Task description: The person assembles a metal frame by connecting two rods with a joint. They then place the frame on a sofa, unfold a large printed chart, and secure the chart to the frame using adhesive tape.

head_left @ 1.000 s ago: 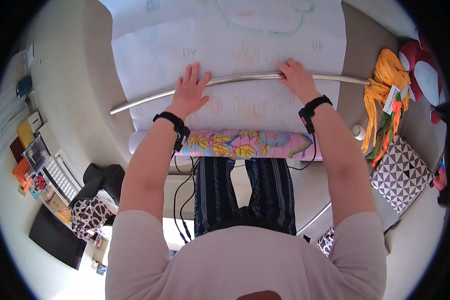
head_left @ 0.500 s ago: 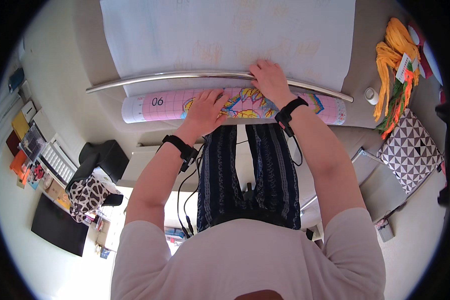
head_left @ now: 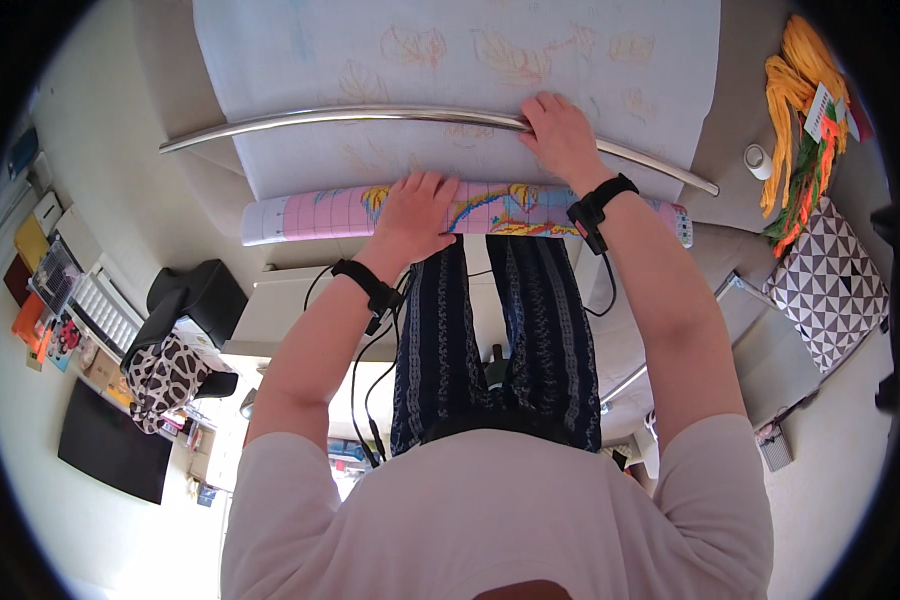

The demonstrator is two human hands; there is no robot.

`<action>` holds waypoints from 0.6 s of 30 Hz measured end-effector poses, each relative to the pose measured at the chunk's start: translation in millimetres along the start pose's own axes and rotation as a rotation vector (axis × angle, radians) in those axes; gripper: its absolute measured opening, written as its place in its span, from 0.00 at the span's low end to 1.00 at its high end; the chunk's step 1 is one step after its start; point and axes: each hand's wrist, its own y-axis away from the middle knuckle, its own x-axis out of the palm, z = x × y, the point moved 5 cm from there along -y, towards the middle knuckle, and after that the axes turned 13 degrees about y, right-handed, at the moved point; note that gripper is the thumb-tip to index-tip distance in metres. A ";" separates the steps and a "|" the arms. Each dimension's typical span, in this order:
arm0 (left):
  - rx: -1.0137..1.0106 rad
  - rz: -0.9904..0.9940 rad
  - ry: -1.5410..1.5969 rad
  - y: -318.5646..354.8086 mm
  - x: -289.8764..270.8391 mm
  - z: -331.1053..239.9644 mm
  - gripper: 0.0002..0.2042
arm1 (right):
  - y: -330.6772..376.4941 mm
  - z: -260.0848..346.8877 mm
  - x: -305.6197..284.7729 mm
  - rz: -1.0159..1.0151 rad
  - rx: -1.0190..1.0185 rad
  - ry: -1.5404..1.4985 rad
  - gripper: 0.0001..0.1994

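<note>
A cross-stitch canvas is partly rolled up, its roll [head_left: 315, 215] showing a pink grid with yellow and blue patterns. From the roll its pale underside [head_left: 300, 60] spreads flat away from me, with faint orange outlines. My left hand [head_left: 412, 218] is closed over the roll left of its middle, fingers bent over the far side and thumb toward me. A shiny metal rod [head_left: 370, 114] lies across the pale cloth beyond the roll, apart from it. My right hand [head_left: 562, 138] is closed over that rod right of its middle; its fingertips reach past the far side.
On the right lie yellow thread skeins [head_left: 785, 100], orange and green threads [head_left: 810, 180], a small white bottle [head_left: 757, 160] and a triangle-patterned cushion [head_left: 828, 285]. Black cables [head_left: 358, 390] hang below my left wrist. A black chair [head_left: 198, 300] stands at the left.
The rod and my right hand have moved away from me, widening the gap to the roll. The roll has turned, so a different part of the pattern shows. My left hand stays on it.
</note>
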 end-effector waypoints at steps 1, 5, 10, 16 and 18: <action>-0.024 0.039 0.004 2.6 4.5 2.5 0.39 | -0.6 0.0 0.6 0.014 0.000 -0.008 0.14; -0.029 0.037 -0.014 13.8 15.5 11.0 0.42 | -1.2 -0.6 0.6 0.003 0.007 -0.033 0.14; -0.025 0.055 -0.065 15.1 17.4 16.4 0.43 | -2.1 -1.1 3.3 -0.002 0.005 -0.027 0.13; -0.129 0.214 -0.061 -4.7 10.9 17.5 0.25 | -5.0 -6.9 -23.0 -0.011 0.128 -0.094 0.11; -0.067 0.109 -0.117 -15.4 -7.4 17.4 0.20 | -10.4 -13.2 -65.1 -0.165 0.067 0.033 0.11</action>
